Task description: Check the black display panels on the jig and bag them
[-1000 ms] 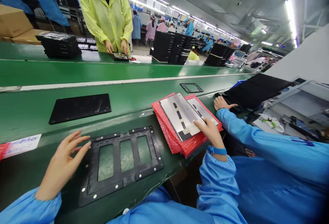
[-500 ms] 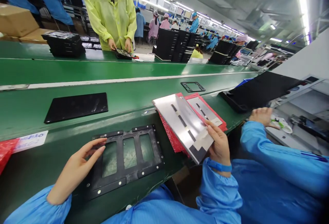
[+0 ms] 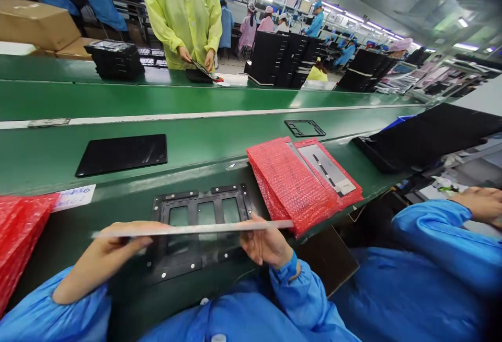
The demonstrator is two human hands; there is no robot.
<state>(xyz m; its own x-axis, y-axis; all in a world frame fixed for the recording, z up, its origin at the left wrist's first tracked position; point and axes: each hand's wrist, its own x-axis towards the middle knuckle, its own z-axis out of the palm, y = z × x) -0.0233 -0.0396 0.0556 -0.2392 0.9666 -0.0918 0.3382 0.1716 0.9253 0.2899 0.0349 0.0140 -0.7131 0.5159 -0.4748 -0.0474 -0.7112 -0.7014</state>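
An LCD panel [image 3: 207, 228] is held nearly edge-on above the black frame fixture [image 3: 192, 214]. My left hand [image 3: 113, 245] pinches its left end, thumb below and fingers along the top. At the other end, my right hand [image 3: 264, 240] grips it the same way, with a blue band at the wrist. The fixture lies on the green bench, with windows, crossbars and small round studs along its border; the panel hides part of it. Red bubble-wrap sleeves [image 3: 290, 180] are stacked to the right, and a silver panel [image 3: 325, 169] shows in one of them.
A black tablet-sized slab [image 3: 123, 155] and a thin black bezel [image 3: 305, 128] lie farther back. More red bubble wrap [image 3: 19, 232] with a written label is at left. A co-worker's blue sleeve [image 3: 431, 227] is close on the right. Someone in yellow [image 3: 184, 18] works opposite.
My right hand has carried the panel left from the red sleeves and tipped it edge-on over the fixture. My left hand has left the fixture's edge and closed on the panel. My view has shifted slightly.
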